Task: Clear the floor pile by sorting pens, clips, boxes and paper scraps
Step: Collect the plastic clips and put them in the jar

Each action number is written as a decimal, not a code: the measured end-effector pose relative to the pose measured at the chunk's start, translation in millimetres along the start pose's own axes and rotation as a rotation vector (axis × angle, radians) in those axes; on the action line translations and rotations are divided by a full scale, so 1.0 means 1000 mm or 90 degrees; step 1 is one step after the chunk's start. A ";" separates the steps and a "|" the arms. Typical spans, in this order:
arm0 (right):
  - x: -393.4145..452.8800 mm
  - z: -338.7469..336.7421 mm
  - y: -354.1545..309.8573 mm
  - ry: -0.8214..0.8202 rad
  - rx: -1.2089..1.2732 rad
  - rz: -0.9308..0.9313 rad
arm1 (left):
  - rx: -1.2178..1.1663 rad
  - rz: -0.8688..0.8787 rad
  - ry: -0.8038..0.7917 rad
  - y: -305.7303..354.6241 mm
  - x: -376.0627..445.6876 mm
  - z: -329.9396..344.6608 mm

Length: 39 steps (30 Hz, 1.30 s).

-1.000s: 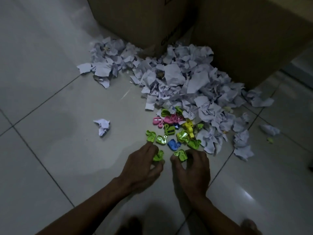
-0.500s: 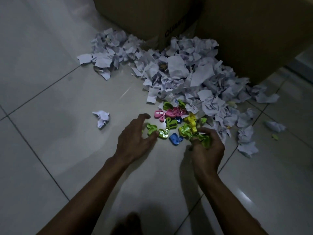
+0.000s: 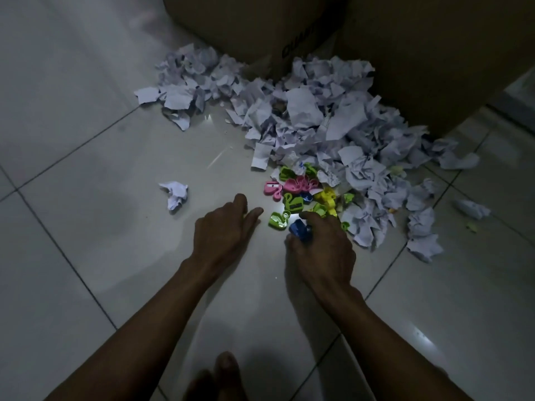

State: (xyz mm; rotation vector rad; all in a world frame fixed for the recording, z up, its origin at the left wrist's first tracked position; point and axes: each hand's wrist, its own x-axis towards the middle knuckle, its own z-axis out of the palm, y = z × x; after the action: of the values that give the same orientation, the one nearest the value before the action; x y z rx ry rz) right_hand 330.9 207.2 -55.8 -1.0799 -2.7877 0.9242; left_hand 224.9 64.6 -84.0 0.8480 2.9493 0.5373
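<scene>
Your right hand (image 3: 321,247) has come back toward you from the right edge of the clip cluster (image 3: 301,195), where it was gathering green clips half a second ago, and its fingers are now curled round a blue clip (image 3: 299,228) at the cluster's near edge; whether the green ones are also in that palm you cannot tell, since the back of the hand hides it. Your left hand (image 3: 223,230) has slid off the cluster's left edge, fingers straight and held close together, holding nothing, just short of a lone green clip (image 3: 278,220) that lies between the two hands. That reads as clip-gathering well under way, with fewer loose pieces on the cluster's near side and pink, yellow and green ones left toward its far side. The paper scraps (image 3: 318,117) begin right at the cluster's far and right edges and overlap some clips, so expect to snag paper when you reach deeper. Beyond the scraps stand cardboard boxes (image 3: 434,53), closing off that side. The open room lies left of the cluster and toward you: bare floor tile (image 3: 86,256), with only one crumpled scrap (image 3: 175,193) out to the left and your foot (image 3: 225,371) at the near edge.
</scene>
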 end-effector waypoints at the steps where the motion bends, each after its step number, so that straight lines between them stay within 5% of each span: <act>1: 0.000 0.003 0.000 -0.009 -0.015 0.003 | 0.030 -0.001 0.037 -0.001 -0.003 0.002; 11: -0.007 0.005 0.001 0.032 0.062 -0.012 | 0.000 0.047 0.123 -0.008 -0.018 0.011; 14: -0.003 -0.005 -0.008 0.067 0.406 0.063 | -0.186 -0.071 0.128 0.003 -0.012 -0.004; 18: 0.006 -0.026 -0.010 0.082 0.822 0.264 | -0.627 -0.361 -0.025 0.027 0.005 -0.017; 25: 0.011 -0.044 0.004 0.015 0.929 0.414 | -0.230 -0.046 -0.099 0.036 0.015 -0.008; 32: 0.015 -0.051 0.018 0.014 0.994 0.433 | 0.002 0.019 -0.180 0.040 0.016 0.004; 35: 0.018 -0.055 0.024 0.009 1.095 0.474 | -0.117 -0.029 -0.170 0.038 0.014 0.002; 39: 0.023 -0.059 0.025 -0.003 1.188 0.466 | -0.565 -0.308 -0.122 0.043 0.017 -0.013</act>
State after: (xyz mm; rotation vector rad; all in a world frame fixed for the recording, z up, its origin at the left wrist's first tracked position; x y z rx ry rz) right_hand 340.9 266.5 -25.0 -1.2831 -0.4012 2.4289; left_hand 230.5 103.3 -56.9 0.0761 2.2083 1.4232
